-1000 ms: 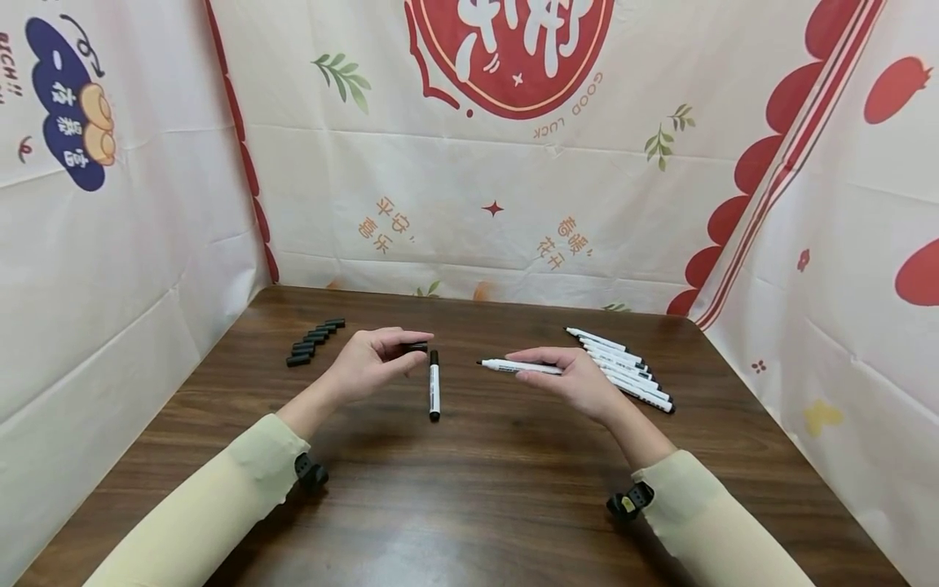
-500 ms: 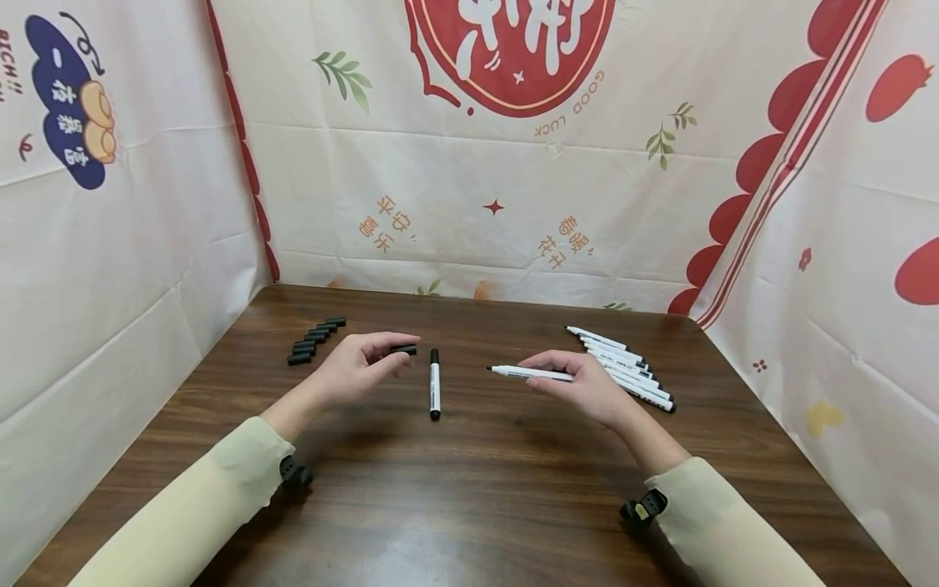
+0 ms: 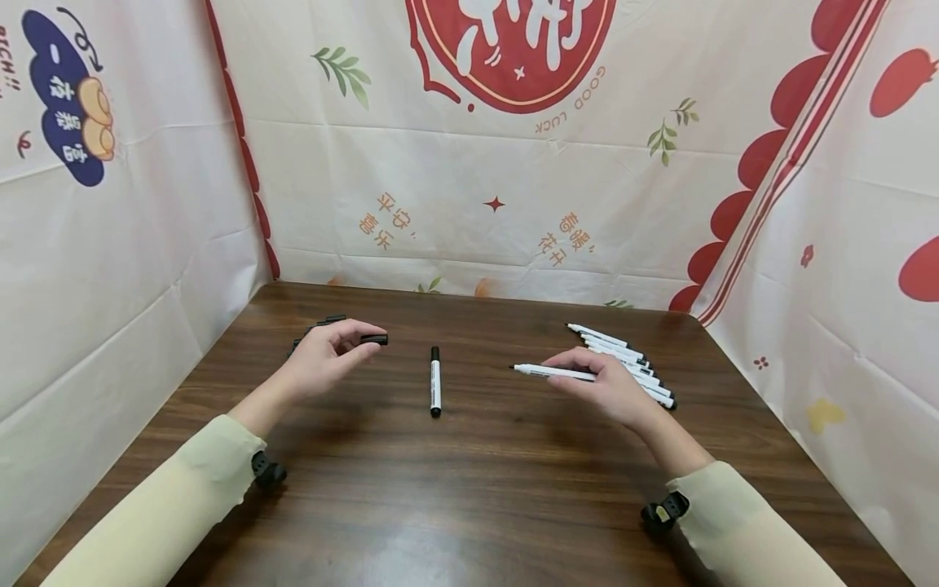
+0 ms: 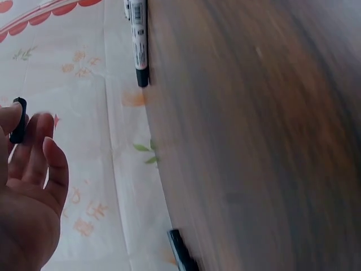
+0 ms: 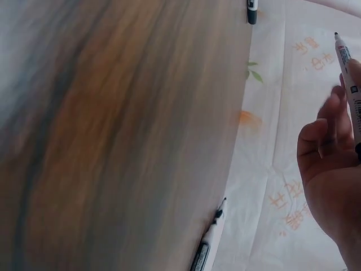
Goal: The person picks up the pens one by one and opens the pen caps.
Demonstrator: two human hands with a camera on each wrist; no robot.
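Observation:
My left hand [image 3: 326,355] pinches a black marker cap [image 3: 375,339] between thumb and fingers, held out in front of the row of caps at the left. The left wrist view shows the same cap [image 4: 18,120] at the thumb. On the right, my right hand [image 3: 597,381] holds an uncapped white marker [image 3: 552,372], its dark tip pointing left; the bare tip also shows on this marker [image 5: 344,56] in the right wrist view. Between the hands a capped marker [image 3: 436,383] lies lengthwise on the table, touched by neither hand.
Several black caps [image 3: 335,318] lie in a row at the back left, partly hidden behind my left hand. Several uncapped white markers [image 3: 597,334] lie side by side at the right, partly behind my right hand. Printed cloth [image 3: 440,163] hangs around the brown table [image 3: 411,497].
My left hand has carried the cap leftward, away from the middle marker toward the row of caps. My right hand has drawn its uncapped marker to the right, toward the row of markers.

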